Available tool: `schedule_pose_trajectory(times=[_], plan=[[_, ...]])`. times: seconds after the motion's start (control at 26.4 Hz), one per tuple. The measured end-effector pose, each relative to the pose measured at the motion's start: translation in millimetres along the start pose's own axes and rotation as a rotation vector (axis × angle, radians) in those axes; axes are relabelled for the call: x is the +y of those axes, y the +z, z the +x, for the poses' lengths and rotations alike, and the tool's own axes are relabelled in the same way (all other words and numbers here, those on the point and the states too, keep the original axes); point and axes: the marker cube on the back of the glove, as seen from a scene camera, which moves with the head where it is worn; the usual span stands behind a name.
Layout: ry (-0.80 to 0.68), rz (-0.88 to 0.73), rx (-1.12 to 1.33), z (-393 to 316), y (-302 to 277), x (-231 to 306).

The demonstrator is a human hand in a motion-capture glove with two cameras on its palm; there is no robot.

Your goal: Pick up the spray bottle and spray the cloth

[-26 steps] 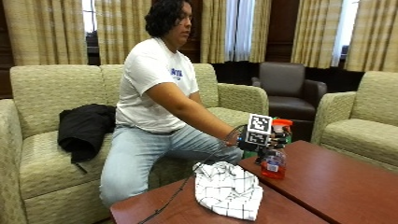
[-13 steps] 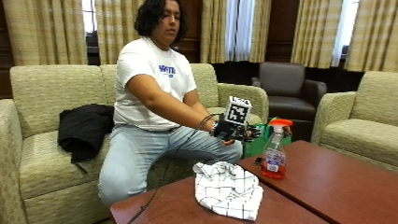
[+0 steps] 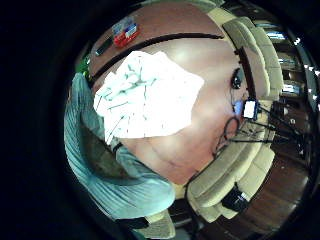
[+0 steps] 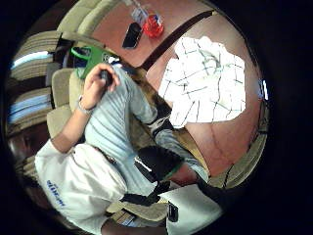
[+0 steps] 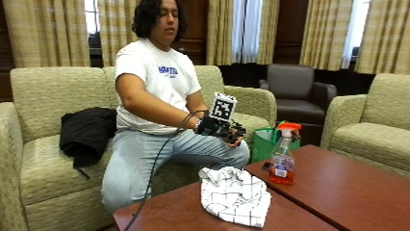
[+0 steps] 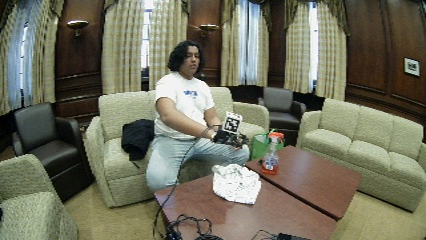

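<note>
A clear spray bottle (image 5: pixel 282 159) with red liquid and an orange trigger stands upright on the right-hand wooden table (image 5: pixel 333 192), untouched. A white checked cloth (image 5: pixel 234 195) lies crumpled on the left-hand table (image 5: pixel 166 214), close to the gap between the two. My gloved right hand (image 5: pixel 221 130) hangs in the air over the person's knee, above and behind the cloth and left of the bottle, with relaxed fingers holding nothing. Both palm views look down on the cloth (image 3: pixel 150 95) (image 4: pixel 205 85), with the bottle (image 3: pixel 125 34) (image 4: pixel 152 24) beyond it.
A dark phone (image 4: pixel 132 34) lies on the table beside the bottle. A green bag (image 5: pixel 262 142) stands on the floor behind the bottle, by the sofa. The bare left hand (image 4: pixel 95 83) is near that bag. A black jacket (image 5: pixel 86 134) lies on the sofa. Cables (image 6: pixel 186 230) lie on the near table end.
My right hand was at the bottle a second ago. It has drawn back to the left and up over the person's knee. The bottle stays standing on the table.
</note>
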Motion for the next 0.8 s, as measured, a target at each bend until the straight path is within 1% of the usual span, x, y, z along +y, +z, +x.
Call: schedule_pose_trajectory(times=[0.19, 0.34, 0.45, 0.57, 0.68, 0.8], plan=[[-0.023, 0.007, 0.031, -1, -1, 39], [-0.068, 0.020, -0.063, -8, -2, 68], [-0.039, 0.029, -0.077, -5, 1, 86], [-0.011, 0.037, -0.025, 3, 7, 99], [-0.059, 0.033, 0.081, 15, 16, 110], [-0.029, 0.025, 0.047, 13, 18, 112]])
